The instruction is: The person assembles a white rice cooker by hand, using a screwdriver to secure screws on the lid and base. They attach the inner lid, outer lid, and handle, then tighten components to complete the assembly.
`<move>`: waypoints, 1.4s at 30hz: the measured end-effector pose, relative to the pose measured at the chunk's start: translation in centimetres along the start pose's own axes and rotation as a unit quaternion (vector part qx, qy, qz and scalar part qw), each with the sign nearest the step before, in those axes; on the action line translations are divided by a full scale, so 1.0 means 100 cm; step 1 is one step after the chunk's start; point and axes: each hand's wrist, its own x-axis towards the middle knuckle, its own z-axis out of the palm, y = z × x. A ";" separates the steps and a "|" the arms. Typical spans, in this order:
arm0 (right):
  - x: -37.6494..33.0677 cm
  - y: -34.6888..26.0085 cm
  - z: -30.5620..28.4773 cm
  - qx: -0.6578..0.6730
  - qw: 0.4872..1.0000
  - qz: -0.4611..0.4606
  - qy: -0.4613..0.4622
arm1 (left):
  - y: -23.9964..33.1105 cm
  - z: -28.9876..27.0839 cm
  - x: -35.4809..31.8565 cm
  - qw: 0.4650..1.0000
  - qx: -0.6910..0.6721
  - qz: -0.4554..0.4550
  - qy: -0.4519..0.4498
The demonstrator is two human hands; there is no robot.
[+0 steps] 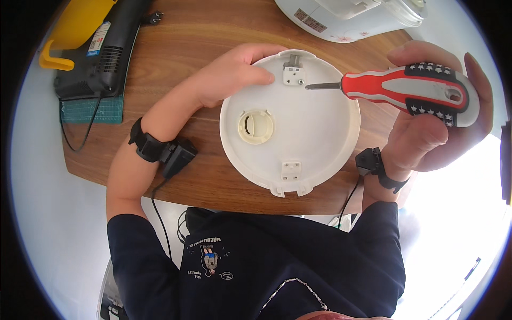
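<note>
A round white plastic lid (304,122) lies on the wooden table in front of me, its hollow side up. My left hand (237,74) grips its upper left rim, thumb inside and fingers over the edge. In my right hand (426,128) is a screwdriver (397,89) with a red, grey and black star-patterned handle. Its metal shaft points left over the lid, the tip close to a screw (301,82) on a small white bracket (292,76). Whether the tip touches the screw I cannot tell. A cream round vent cap (256,127) sits in the lid's left part.
At the back right stands a white appliance body (330,26) with a floral print. A black and yellow device (93,58) with a cord and plug rests at the left on a green cutting mat (93,110). Cabled black bands (152,144) circle both my wrists.
</note>
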 end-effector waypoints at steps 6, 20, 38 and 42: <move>0.003 0.001 0.004 -0.017 1.000 0.009 -0.021 | 0.001 -0.001 -0.001 1.000 0.009 -0.014 0.013; 0.003 0.012 0.010 0.102 0.990 -0.051 -0.081 | -0.005 -0.005 0.001 1.000 0.000 0.005 -0.013; 0.011 -0.006 -0.006 -0.012 0.989 -0.053 -0.140 | -0.001 0.001 -0.002 1.000 0.002 -0.012 -0.001; 0.015 -0.005 -0.006 0.114 0.980 -0.042 -0.156 | 0.002 0.002 -0.002 1.000 0.003 -0.015 0.000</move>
